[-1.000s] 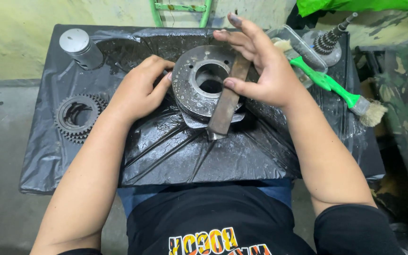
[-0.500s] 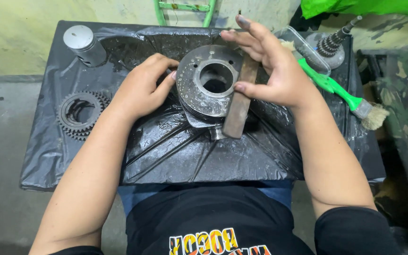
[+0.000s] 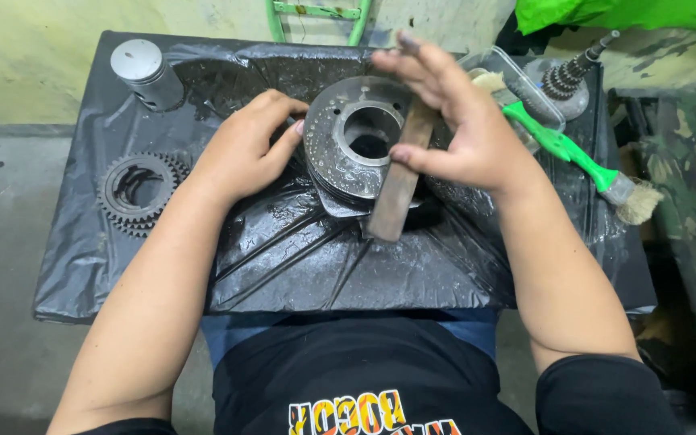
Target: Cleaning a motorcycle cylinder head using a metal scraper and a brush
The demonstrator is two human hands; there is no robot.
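head view: left hand (image 3: 239, 153) grips the rim of a round, wet metal cylinder block (image 3: 356, 137) on glossy black plastic sheet (image 3: 283, 258); right hand (image 3: 461, 133) pinches a flat rusty bar (image 3: 396, 181) across its face. slick surfaces could let the bar slip, likely scraping fingers.

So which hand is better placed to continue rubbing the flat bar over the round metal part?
The right hand: it holds the flat bar across the round metal part. The left hand only grips that part's edge.

Bare plastic sheet (image 3: 300, 266) before the metal disc (image 3: 340, 153)
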